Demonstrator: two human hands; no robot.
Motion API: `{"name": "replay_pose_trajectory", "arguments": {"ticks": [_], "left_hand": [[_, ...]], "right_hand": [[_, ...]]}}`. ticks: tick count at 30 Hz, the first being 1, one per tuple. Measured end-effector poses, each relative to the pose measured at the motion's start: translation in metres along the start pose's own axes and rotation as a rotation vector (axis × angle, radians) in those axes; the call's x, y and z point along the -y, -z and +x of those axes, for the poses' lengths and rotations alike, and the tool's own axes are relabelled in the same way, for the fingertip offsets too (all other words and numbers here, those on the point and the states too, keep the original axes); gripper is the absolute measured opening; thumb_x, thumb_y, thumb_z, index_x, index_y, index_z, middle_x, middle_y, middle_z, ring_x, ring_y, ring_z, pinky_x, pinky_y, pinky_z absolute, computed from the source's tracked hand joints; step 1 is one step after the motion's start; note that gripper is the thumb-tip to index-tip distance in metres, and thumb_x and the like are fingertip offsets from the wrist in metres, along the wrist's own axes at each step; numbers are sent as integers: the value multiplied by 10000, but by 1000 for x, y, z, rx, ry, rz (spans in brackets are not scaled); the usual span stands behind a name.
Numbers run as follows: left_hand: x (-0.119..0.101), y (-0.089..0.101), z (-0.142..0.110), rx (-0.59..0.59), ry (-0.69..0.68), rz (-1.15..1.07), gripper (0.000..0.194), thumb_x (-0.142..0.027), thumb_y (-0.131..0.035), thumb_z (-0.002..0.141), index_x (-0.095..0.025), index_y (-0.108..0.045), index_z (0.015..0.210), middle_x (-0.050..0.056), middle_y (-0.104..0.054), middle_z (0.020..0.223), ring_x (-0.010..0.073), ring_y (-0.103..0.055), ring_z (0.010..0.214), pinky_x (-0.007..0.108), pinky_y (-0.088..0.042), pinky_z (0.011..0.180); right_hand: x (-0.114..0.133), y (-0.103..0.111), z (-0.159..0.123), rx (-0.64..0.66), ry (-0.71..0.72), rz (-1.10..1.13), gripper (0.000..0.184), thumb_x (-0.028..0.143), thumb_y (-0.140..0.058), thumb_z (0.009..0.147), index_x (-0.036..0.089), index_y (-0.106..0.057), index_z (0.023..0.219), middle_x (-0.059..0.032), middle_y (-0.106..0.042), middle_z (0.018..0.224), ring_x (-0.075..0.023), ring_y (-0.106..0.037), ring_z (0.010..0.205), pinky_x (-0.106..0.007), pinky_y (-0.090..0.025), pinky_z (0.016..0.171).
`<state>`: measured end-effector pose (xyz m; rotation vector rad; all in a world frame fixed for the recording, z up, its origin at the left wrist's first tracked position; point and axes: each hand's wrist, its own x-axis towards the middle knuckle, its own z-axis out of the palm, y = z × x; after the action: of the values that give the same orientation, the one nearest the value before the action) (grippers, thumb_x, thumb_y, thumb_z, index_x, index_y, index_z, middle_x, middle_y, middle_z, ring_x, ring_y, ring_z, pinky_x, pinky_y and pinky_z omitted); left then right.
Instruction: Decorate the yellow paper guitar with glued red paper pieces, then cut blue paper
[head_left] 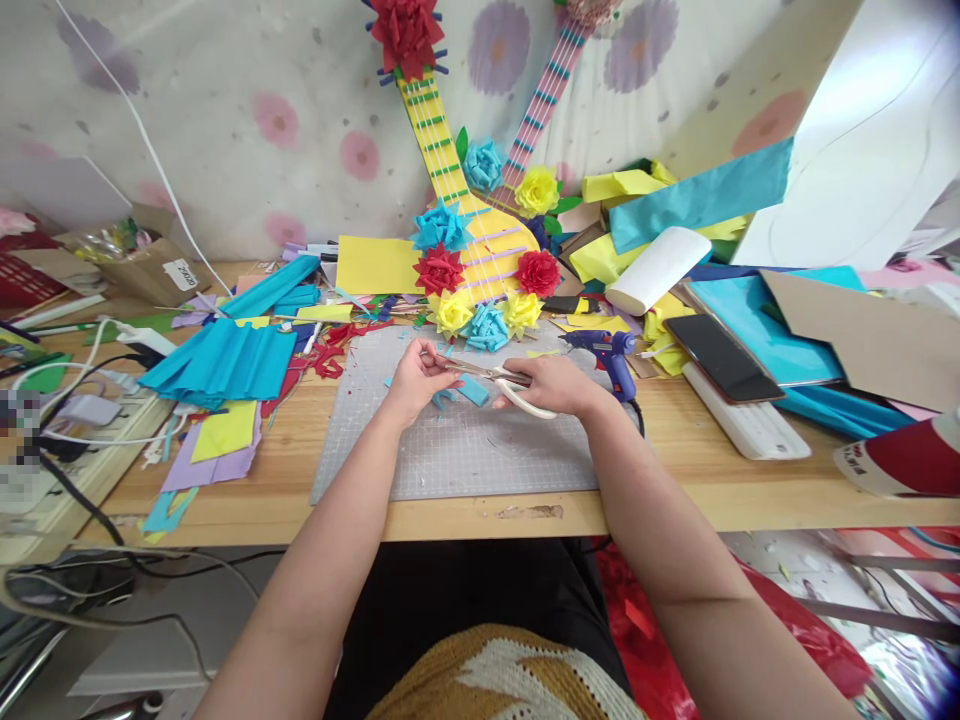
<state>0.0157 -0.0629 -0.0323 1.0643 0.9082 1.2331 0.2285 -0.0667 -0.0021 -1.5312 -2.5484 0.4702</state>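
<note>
My right hand (551,385) is closed round the white handles of a pair of scissors (480,371), whose metal blades point left over the cutting mat. My left hand (422,381) is closed in a pinch by the blade tips. What sits between its fingers is too small to make out. Beneath the scissors, a folded strip of blue paper (473,390) lies on the grey gridded cutting mat (450,465), with small blue scraps beside it. Just beyond the hands stands a yellow paper lute-shaped instrument (499,245) trimmed with red, blue and yellow paper flowers.
A purple glue gun (611,355) rests at the mat's right edge. Farther right are a black phone (724,358), a white power bank and a red-and-white cup (904,455). Pleated blue crepe paper (225,365), scraps and cables crowd the left. A pink instrument (546,95) leans behind.
</note>
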Motion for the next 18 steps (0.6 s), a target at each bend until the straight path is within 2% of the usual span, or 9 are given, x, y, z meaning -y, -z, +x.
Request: {"name": "replay_pose_trajectory", "arguments": {"ticks": [6, 11, 15, 18], "left_hand": [[-1, 0, -1, 3, -1, 6, 550, -207, -802, 457, -206, -340, 755, -105, -561, 611, 119, -649, 623, 262, -565, 574], [-3, -1, -3, 10, 20, 22, 544, -238, -798, 498, -211, -332, 777, -93, -569, 587, 210, -691, 744, 231, -539, 514], [-3, 0, -3, -69, 97, 18, 548, -204, -808, 490, -206, -329, 756, -49, -625, 600, 226, -694, 733, 217, -518, 478], [-3, 4, 0, -135, 212, -16, 532, -158, -814, 481, -197, -341, 722, -1, -656, 623, 216, -691, 706, 213, -513, 481]], "right_hand": [[-2, 3, -1, -21, -23, -2, 514, 727, -509, 645, 214, -525, 675, 8, -514, 577, -131, -419, 569, -249, -234, 537], [-11, 3, 0, -76, -59, 93, 476, 689, -505, 677, 213, -529, 681, 15, -524, 598, -129, -443, 589, -239, -239, 533], [-15, -2, 4, -125, -125, 125, 440, 648, -497, 706, 210, -543, 693, 9, -550, 621, -134, -468, 601, -239, -251, 539], [-19, -6, 7, -152, -165, 138, 443, 650, -501, 702, 215, -577, 738, -4, -591, 676, -151, -498, 635, -243, -270, 548]]}}
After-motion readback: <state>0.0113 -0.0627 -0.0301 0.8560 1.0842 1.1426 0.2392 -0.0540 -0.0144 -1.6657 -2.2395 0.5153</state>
